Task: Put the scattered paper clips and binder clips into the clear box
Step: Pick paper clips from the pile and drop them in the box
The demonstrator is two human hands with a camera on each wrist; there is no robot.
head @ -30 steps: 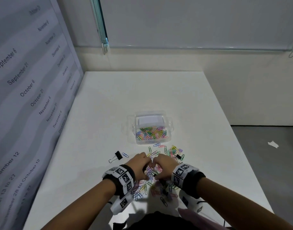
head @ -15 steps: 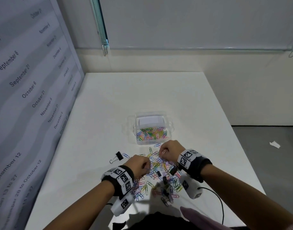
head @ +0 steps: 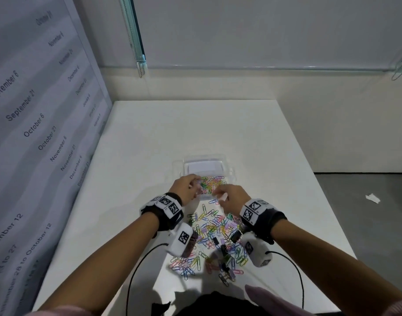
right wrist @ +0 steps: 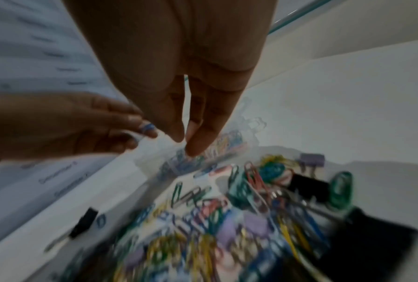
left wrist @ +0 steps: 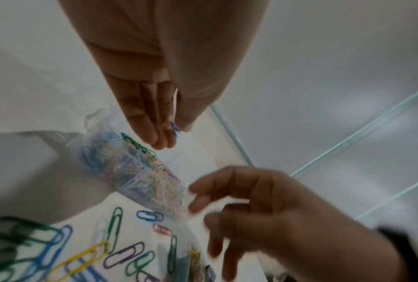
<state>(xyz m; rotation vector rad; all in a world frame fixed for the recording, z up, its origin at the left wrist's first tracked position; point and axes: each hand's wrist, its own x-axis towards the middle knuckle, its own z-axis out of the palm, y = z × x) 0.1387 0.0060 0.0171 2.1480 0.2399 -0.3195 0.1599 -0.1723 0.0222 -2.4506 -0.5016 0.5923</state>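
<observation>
2 hands over clear plastic box (head: 227, 166): left hand (head: 185, 187) fingers pinch blue wire paper clip (left wrist: 174, 128); right hand (head: 231, 197) fingers loose, holding nothing.

The right wrist view smears the clips (right wrist: 203, 238) on the table (right wrist: 336, 114) into streaks. The left hand (head: 186, 187) hides the box's (head: 227, 176) near-left corner. The right hand (left wrist: 263, 206) is motion-blurred, its grip unreadable.

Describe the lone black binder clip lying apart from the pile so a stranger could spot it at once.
Start at the white table and find the clear box near its middle, with the colourful pile of paper clips on its near side. Look left of that pile, toward the printed wall: the black binder clip lies there on bare table, only a blue paper clip beside it.
</observation>
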